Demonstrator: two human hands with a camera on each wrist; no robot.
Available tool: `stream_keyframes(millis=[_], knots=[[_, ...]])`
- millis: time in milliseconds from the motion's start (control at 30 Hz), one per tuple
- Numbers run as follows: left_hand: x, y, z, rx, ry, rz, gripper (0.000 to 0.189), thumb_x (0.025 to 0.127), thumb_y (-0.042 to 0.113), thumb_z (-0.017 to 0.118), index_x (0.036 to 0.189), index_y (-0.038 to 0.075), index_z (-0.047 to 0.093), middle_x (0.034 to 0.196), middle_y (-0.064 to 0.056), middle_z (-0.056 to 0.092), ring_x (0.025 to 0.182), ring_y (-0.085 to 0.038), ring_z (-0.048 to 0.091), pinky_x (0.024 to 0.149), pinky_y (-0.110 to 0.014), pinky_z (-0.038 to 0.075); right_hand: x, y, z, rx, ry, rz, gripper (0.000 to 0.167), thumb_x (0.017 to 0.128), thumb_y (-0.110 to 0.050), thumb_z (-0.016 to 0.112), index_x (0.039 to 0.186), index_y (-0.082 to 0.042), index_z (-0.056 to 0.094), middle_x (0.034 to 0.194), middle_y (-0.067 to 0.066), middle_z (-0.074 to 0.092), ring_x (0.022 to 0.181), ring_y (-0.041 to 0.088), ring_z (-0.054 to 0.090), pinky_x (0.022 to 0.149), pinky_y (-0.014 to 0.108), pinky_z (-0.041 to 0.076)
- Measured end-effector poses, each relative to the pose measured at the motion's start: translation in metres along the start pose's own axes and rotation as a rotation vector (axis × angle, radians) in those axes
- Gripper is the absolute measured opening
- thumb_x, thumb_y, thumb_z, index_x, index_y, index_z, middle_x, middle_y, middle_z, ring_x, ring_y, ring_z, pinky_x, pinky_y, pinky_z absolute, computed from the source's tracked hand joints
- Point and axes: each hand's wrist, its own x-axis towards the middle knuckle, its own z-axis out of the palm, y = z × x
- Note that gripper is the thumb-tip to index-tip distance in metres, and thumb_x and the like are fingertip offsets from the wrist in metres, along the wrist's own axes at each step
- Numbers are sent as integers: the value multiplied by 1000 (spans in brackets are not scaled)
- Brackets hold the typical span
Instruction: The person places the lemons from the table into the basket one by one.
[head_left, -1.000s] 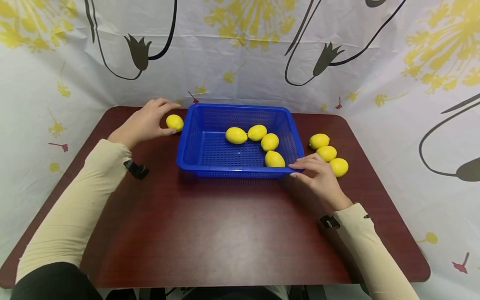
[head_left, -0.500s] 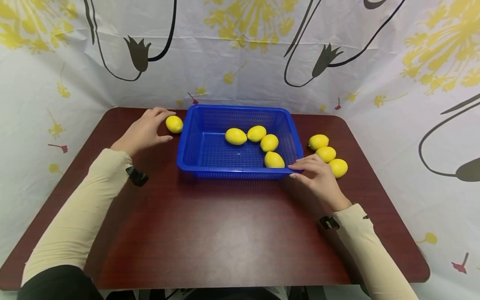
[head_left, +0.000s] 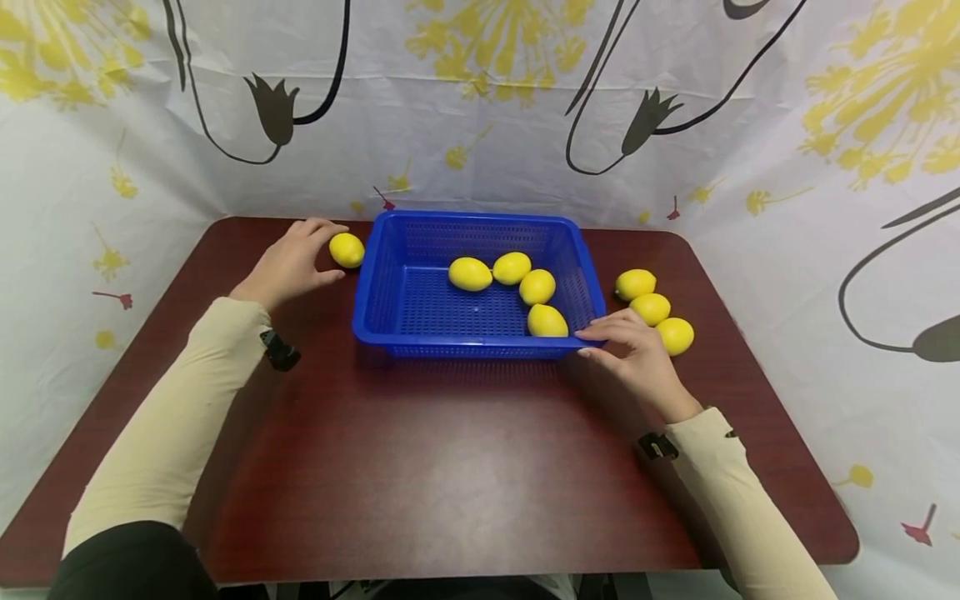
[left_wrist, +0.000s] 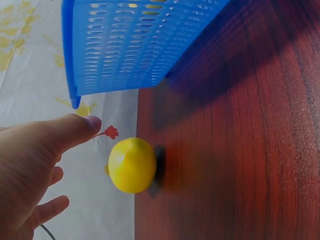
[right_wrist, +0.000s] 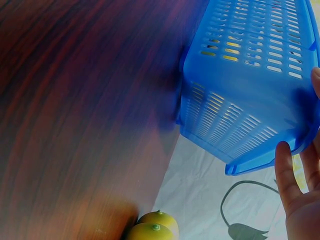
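Note:
Beside the left end of the blue perforated plastic basket (head_left: 480, 341) sits a single lemon (head_left: 347, 250) on the table. My left hand (head_left: 285, 265) reaches toward it with fingers and thumb spread; in the left wrist view that lemon (left_wrist: 132, 165) shows free of the thumb (left_wrist: 75, 131). My right hand (head_left: 637, 354) pinches the basket's near right corner, thumb and fingers on either side of the rim. Several lemons (head_left: 470, 274) lie inside, mostly toward the right half of the basket.
Three more lemons (head_left: 651, 309) stand in a slanting row right of the basket, close behind my right hand. The dark red wooden table (head_left: 450, 467) has rounded corners. A white cloth (head_left: 480, 150) with printed flowers hangs along its back and sides.
My left hand has drawn back slightly toward me, and its thumb has come away from the lone lemon. The right hand and the basket have stayed put.

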Motion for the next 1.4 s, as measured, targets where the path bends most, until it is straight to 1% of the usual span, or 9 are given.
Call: stream_keyframes(millis=[133,367,800,1067,1233,1400], knots=[[5,-1,4,3,5,-6,71,84,21,78,145,7,46,146,-21,45,133,-42,40,107,-61,41,0,-1,0,3,2,-5,34,72,2,84,104,-9,79,101,9,75,102,15,57,92,7,41],[17,-9,14,11,3,-11,70,85,22,77,146,7,46,145,-21,46,132,-41,41,108,-60,41,1,-1,0,12,4,-3,34,72,2,83,104,-9,79,101,9,75,102,16,57,92,7,41],[36,-14,20,45,-13,-8,66,87,23,75,145,6,47,145,-21,46,130,-42,42,108,-59,41,1,1,0,0,3,-10,35,71,3,83,104,-8,78,101,8,75,102,14,57,93,6,42],[45,-19,26,71,-47,-9,65,87,21,73,144,4,47,143,-23,47,131,-42,42,107,-58,42,1,0,1,-1,13,-9,37,69,5,84,103,-7,79,101,10,75,103,17,57,93,6,41],[51,-21,30,78,-69,-17,65,87,21,73,144,4,47,143,-23,47,131,-42,41,108,-58,41,1,1,1,-4,3,-7,37,70,3,84,104,-9,79,101,9,76,103,14,57,93,7,42],[56,-22,34,104,-92,-17,67,87,24,73,145,4,46,144,-23,47,132,-42,41,108,-59,41,0,2,1,-7,1,-16,37,71,4,83,105,-8,78,100,9,76,103,14,57,93,7,42]])
